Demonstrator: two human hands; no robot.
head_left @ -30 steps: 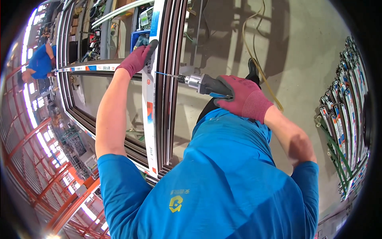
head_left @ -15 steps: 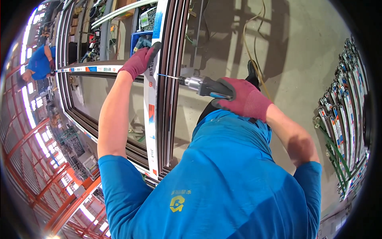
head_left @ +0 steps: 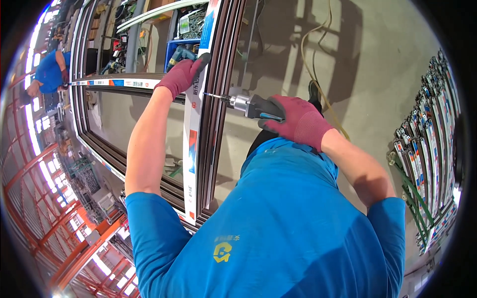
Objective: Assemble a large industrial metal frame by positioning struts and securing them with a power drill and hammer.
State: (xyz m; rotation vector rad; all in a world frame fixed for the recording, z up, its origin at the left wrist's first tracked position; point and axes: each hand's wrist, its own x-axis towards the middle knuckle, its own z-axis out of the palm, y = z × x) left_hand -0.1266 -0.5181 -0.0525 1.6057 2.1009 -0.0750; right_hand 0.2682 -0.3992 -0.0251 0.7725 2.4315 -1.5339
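My left hand, in a dark red glove with black fingertips, grips a brown metal window frame where a crossbar meets its upright profile. White printed film covers the frame's face. In my right hand, gloved alike, is a power drill with a silver collar, held level and pointing left. Its thin bit reaches the frame's right side, just below my left hand. Whether the tip has entered the metal cannot be made out.
Beyond the frame, a blue bin holds a teal power tool, near a heap of small metal parts. A hose trails over the floor. Stacked profiles stand at right. Another person in blue works at far left.
The frame and my left hand appear slightly farther right in the picture. The drill has come closer to the frame, and less of its bit shows.
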